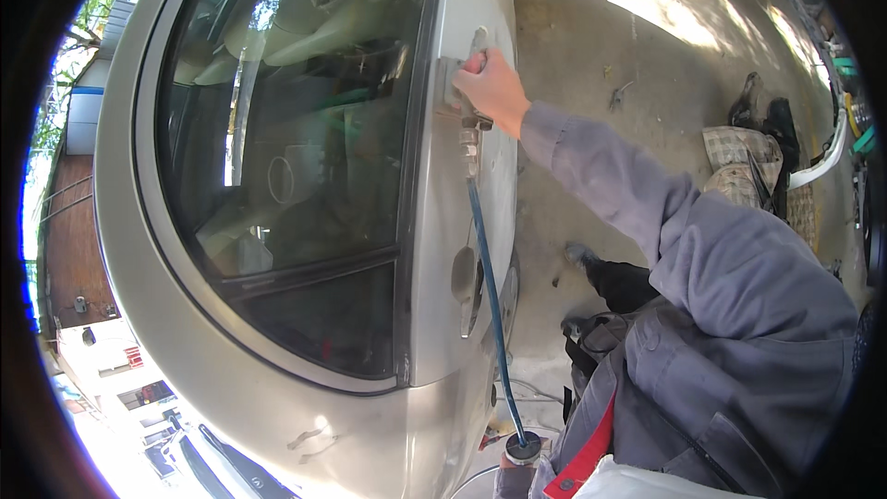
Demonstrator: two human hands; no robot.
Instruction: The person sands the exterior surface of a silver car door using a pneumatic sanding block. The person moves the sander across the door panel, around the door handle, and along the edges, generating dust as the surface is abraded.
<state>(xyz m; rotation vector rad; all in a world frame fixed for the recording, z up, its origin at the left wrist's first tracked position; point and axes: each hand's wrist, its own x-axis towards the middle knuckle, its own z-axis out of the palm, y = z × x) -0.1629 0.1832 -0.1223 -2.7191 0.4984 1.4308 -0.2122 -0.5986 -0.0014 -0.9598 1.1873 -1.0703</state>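
Hosed hand tool [475, 118]: I judge it stiff, moderately heavy, its metal fitting [469, 143] likely smooth and slippery, the blue hose [487, 268] springy and apt to tug, so best held by the upper body, above the fitting. My right hand [495, 91] has its fingers curled closed round that upper end, tips partly hidden; left hand out of view. Tool sits over the silver car door [427, 291], beside 1 window [305, 157], upper end within my fingers, fitting and hose trailing just below them toward a black cap [522, 446].

Right arm [637, 176] outstretched, right hand [499, 92] curled
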